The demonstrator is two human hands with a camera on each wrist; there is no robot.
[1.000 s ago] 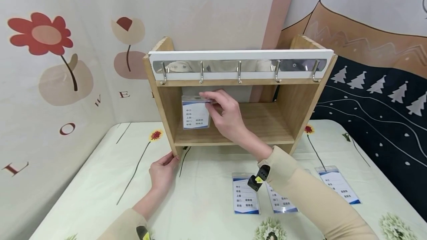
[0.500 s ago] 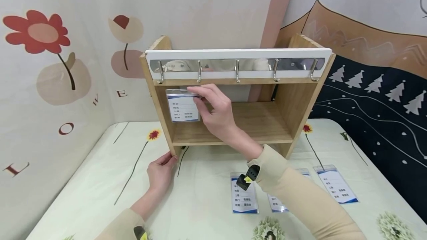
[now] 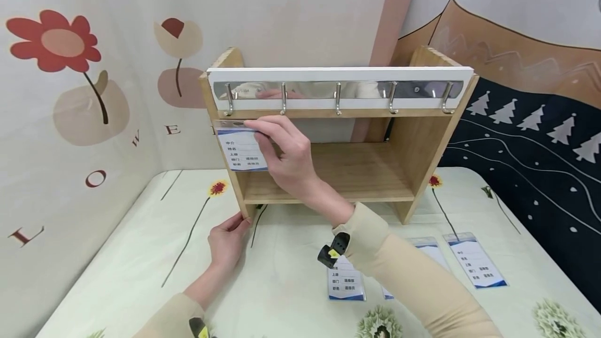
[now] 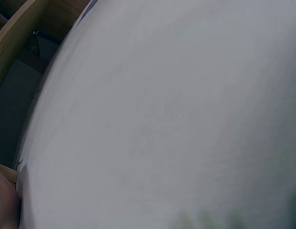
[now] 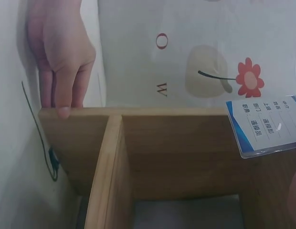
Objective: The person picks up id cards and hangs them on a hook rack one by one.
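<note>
My right hand (image 3: 290,156) pinches a clear-sleeved ID badge (image 3: 240,151) by its upper right edge between thumb and fingers. The badge hangs upright in front of the left side panel of a small wooden shelf (image 3: 375,171), just below the leftmost metal hook (image 3: 229,99). A slot shows in its top strip, apart from the hook. In the right wrist view the badge (image 5: 265,125) appears at the right edge. My left hand (image 3: 227,241) grips the foot of the shelf's left panel, its thumb over the front edge (image 5: 64,112).
A white hook rail (image 3: 310,74) with several hooks spans the shelf's upper front. More badges lie on the flowered tablecloth at the right: one badge (image 3: 346,283) partly under the right wrist, others (image 3: 429,249) (image 3: 476,262) beyond the sleeve. A printed curtain (image 3: 300,14) stands behind.
My right hand has carried the badge leftward and slightly up, from inside the shelf's opening to the left panel under the first hook. The left hand keeps its grip on the panel.
</note>
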